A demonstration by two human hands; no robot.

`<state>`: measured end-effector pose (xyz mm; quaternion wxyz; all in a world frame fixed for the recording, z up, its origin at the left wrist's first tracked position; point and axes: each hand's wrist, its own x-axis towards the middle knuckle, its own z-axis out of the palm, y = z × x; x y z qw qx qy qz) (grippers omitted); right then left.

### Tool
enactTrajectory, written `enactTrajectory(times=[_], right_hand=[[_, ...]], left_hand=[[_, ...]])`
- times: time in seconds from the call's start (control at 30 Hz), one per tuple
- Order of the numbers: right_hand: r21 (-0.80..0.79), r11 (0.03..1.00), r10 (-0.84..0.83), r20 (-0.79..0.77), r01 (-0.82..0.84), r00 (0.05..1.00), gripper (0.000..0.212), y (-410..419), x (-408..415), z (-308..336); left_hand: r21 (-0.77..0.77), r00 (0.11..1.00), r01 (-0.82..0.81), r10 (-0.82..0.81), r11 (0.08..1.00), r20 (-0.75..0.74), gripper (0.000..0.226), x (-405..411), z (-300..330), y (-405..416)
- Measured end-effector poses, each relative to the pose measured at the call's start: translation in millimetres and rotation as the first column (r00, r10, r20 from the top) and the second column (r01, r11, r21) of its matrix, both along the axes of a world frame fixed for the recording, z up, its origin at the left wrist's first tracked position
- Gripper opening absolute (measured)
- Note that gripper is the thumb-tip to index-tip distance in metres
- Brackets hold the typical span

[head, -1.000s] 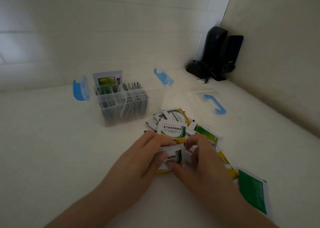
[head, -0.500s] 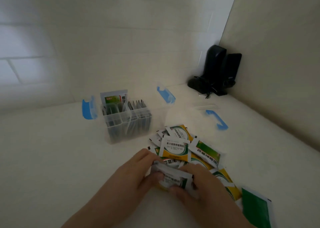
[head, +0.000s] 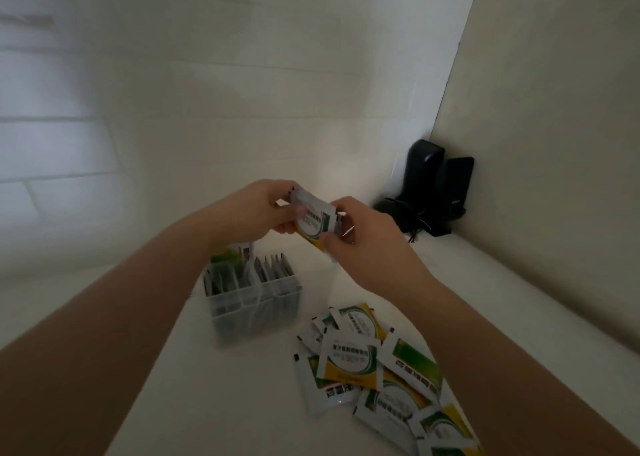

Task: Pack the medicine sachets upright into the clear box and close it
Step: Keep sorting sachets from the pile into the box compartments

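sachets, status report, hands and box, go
Left hand and right hand both grip one sachet above the clear box. Box open, partly filled. Loose pile remains. Nothing blocking.

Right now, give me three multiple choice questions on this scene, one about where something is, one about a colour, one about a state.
1. Where is the pile of loose sachets?
A. right of the clear box
B. inside the box
C. behind the black device

2. What colour is the device in the corner?
A. red
B. black
C. blue

3. The sachet above the box is:
A. lying on the table
B. standing in the box
C. held by both the left hand and right hand

Answers: 1 A, the pile lies beside the box; 2 B, it looks black; 3 C, both hands pinch it.
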<state>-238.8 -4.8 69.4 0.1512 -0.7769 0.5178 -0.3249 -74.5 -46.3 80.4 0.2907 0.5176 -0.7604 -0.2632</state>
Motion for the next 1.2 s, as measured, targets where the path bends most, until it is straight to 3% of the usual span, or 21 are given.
enactTrajectory(times=[0.17,0.33,0.5,0.63,0.9,1.03,1.13,1.2], right_hand=[[0.080,0.997,0.031,-0.101,-0.023,0.994,0.026,-34,7,-13],[0.164,0.985,0.099,-0.322,-0.048,0.942,0.032,-38,12,-13],[0.281,0.957,0.174,-0.348,-0.075,0.921,0.036,-36,12,-4],[0.237,0.970,0.136,-0.379,-0.046,0.915,0.033,-38,16,-7],[0.074,0.992,-0.046,-0.515,0.098,0.856,0.029,-53,29,-21],[0.079,0.991,-0.036,-0.623,0.109,0.781,0.030,-58,36,-17],[0.291,0.956,0.127,-0.542,0.044,0.831,0.040,-63,33,-6],[0.332,0.942,0.137,-0.500,0.043,0.855,0.040,-64,30,-3]], left_hand=[[0.080,0.992,0.048,-0.057,0.996,0.113,0.017,11,-20,-23],[0.105,0.974,0.131,-0.148,0.986,0.173,0.018,8,-30,-24],[0.055,0.953,0.169,-0.177,0.984,0.245,0.017,4,-37,-24],[-0.041,0.904,0.148,-0.118,0.988,0.412,0.023,2,-44,-25],[-0.241,0.811,0.155,0.015,0.958,0.585,0.026,0,-47,-25],[-0.208,0.840,0.122,0.011,0.970,0.543,0.032,0,-47,-23],[-0.188,0.883,0.089,0.009,0.978,0.469,0.037,3,-45,-20],[-0.223,0.885,0.092,0.023,0.971,0.466,0.034,3,-45,-21]])
